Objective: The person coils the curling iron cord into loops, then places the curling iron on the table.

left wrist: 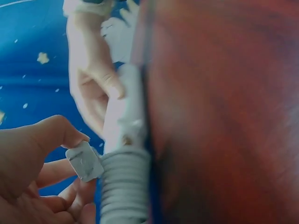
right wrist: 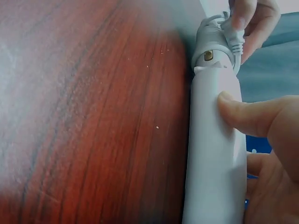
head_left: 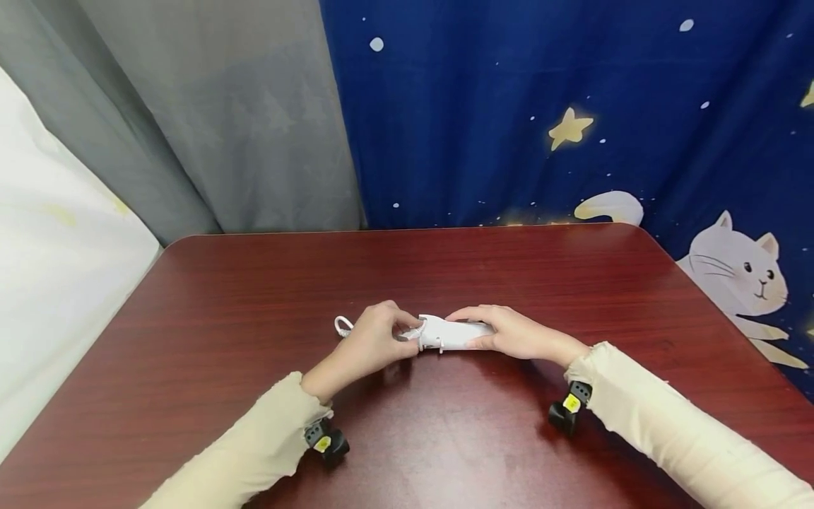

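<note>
A long white rod-shaped appliance (head_left: pixel 448 334) lies across the middle of the table, its exact kind unclear. Its cord (left wrist: pixel 124 189) is wound in several close turns round the left end. My left hand (head_left: pixel 375 336) pinches the cord's plug (left wrist: pixel 85 161) between thumb and fingers, right beside the coils. At the other end my right hand (head_left: pixel 514 332) grips the smooth body, thumb on the near side in the right wrist view and fingers behind. A small brass-coloured part (right wrist: pixel 208 55) shows between the body and the coils. One cord loop (head_left: pixel 341 325) sticks out past my left hand.
The dark red wooden table (head_left: pixel 254 283) reaches to a grey curtain (head_left: pixel 273 127) and a blue curtain (head_left: pixel 458 113) with stars and a cat. White cloth (head_left: pixel 57 233) hangs along the left edge. Both sleeves carry a small black wrist camera (head_left: pixel 327 440).
</note>
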`<move>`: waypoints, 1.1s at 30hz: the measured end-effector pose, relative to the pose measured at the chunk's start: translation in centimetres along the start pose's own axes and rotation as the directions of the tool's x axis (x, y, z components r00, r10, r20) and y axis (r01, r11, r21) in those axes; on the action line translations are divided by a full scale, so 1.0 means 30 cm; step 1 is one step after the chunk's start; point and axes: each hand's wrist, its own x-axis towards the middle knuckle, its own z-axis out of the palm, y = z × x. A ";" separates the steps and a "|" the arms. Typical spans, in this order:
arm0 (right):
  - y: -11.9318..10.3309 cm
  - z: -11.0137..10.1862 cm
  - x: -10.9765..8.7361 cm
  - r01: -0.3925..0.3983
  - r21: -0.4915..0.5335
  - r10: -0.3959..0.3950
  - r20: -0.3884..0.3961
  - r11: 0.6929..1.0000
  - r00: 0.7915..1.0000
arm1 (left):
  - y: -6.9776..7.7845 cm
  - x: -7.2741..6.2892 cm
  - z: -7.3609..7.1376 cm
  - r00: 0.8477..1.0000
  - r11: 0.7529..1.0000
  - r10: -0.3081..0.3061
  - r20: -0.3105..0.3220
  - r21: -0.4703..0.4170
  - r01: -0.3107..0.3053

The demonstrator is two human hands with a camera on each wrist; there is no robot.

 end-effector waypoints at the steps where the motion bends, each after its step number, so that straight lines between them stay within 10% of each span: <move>1: 0.001 0.001 0.001 0.002 0.001 -0.002 0.000 1.000 1.000 | -0.005 0.007 -0.013 1.000 1.000 -0.008 0.016 0.005 0.008; 10: 0.011 -0.016 0.013 0.055 0.003 -0.055 0.039 0.999 0.998 | -0.105 0.106 -0.123 0.965 1.000 -0.018 0.263 0.008 0.017; 22: 0.020 -0.016 0.023 0.042 0.010 -0.042 0.071 0.999 0.997 | -0.229 0.123 -0.164 0.864 0.967 -0.110 0.491 -0.148 0.208; 28: 0.012 -0.016 0.007 0.005 0.008 -0.006 0.061 1.000 0.998 | -0.243 0.121 -0.167 0.879 0.931 -0.170 0.445 -0.219 0.291; 33: 0.017 -0.034 0.004 0.030 -0.005 -0.030 0.026 1.000 0.999 | -0.273 0.115 -0.186 0.927 0.952 -0.196 0.319 -0.166 0.259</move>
